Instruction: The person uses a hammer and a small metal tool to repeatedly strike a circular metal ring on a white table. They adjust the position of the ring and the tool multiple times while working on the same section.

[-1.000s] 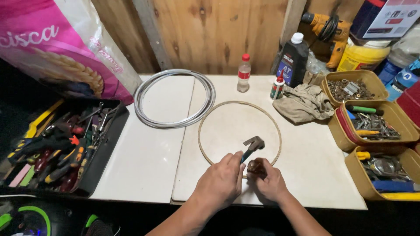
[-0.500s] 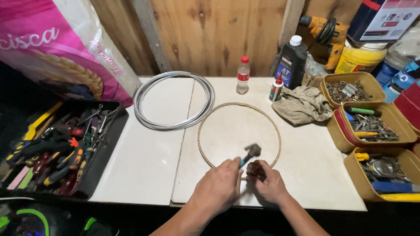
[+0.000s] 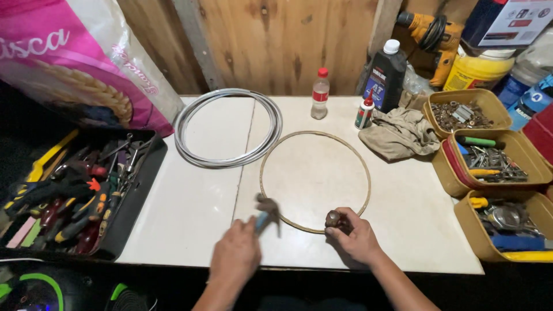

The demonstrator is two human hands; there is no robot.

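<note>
Forearms come in from the bottom edge, both palms down over the near side of the table [image 3: 190,201]. Your left hand [image 3: 235,257] is closed around the blue handle of a hammer [image 3: 266,211]; its head is blurred and sits just left of the ring's near arc, above your knuckles. Your right hand [image 3: 357,237] is curled, fingertips [image 3: 340,226] pinching a small dark brown knob [image 3: 333,219] right against the ring [image 3: 314,181]. That thin hoop lies flat on the white top, its near edge passing between your two hands. Whether the knob rests on the hoop or just inside it, you cannot tell. A coil [image 3: 228,127] of grey cable lies to the left, well apart. A rag [image 3: 398,133] lies beyond the hoop at right, and a tool tray [image 3: 69,196] sits left.
</note>
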